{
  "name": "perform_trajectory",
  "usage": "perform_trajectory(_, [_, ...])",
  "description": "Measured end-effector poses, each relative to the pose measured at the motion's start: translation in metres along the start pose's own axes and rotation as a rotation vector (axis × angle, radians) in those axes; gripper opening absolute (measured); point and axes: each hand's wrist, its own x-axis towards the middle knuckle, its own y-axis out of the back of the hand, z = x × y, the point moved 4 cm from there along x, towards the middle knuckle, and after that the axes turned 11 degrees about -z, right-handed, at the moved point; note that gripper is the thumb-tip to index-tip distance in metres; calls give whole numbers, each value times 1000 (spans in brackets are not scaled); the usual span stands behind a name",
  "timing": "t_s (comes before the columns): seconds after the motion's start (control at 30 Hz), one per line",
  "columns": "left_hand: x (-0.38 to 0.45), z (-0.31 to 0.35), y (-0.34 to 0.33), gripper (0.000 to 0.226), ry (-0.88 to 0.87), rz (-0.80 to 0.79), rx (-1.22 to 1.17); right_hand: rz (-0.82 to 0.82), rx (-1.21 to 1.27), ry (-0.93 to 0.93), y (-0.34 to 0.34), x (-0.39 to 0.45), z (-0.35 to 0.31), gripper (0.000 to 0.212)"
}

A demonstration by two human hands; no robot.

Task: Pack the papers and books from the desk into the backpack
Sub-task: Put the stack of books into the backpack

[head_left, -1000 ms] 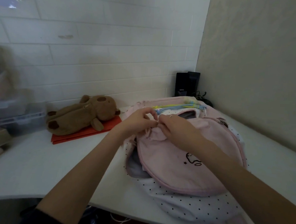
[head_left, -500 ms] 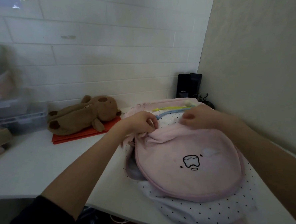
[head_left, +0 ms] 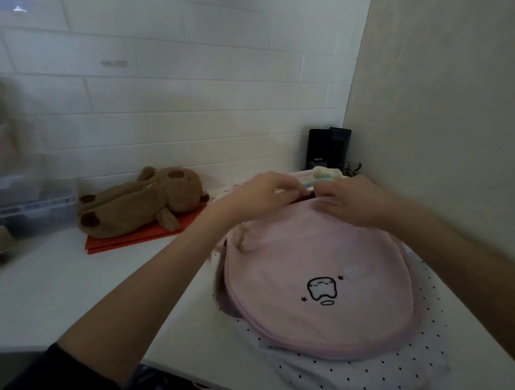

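A pink backpack [head_left: 320, 277] with a small tooth drawing and a white dotted underside lies flat on the white desk [head_left: 63, 288]. Both hands work at its far top edge. My left hand [head_left: 259, 192] pinches the pink fabric there, fingers curled. My right hand [head_left: 352, 200] grips the top edge just to the right, by the blue and yellow cords [head_left: 317, 180]. An orange folder [head_left: 145, 236] lies at the back left of the desk under a brown plush toy [head_left: 141, 199]. What is inside the backpack is hidden.
A black device [head_left: 328, 148] with cables stands in the back corner against the tiled wall. A beige side wall runs close along the right of the backpack. Blurred plastic bins [head_left: 23, 204] and stacked items sit at the far left.
My left hand slid from the backpack's left side up to its far top edge, meeting my right hand, which stayed near the cords. The front flap lies flatter.
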Motion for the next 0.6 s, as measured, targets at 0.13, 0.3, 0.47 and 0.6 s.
perform_trajectory(0.13, [12, -3, -47, 25, -4, -197, 17, 33, 218, -17, -11, -4, 12, 42])
perform_trajectory(0.3, [18, -19, -80, 44, -101, -201, 231, 51, 214, -38, -12, -8, 15, 38])
perform_trajectory(0.47, [18, -18, -63, 38, -11, -46, 86, -87, 188, -99, -21, -1, 28, 35])
perform_trajectory(0.6, [20, -29, -55, 47, 119, 158, -88, -127, 180, -112, -22, -7, 34, 12])
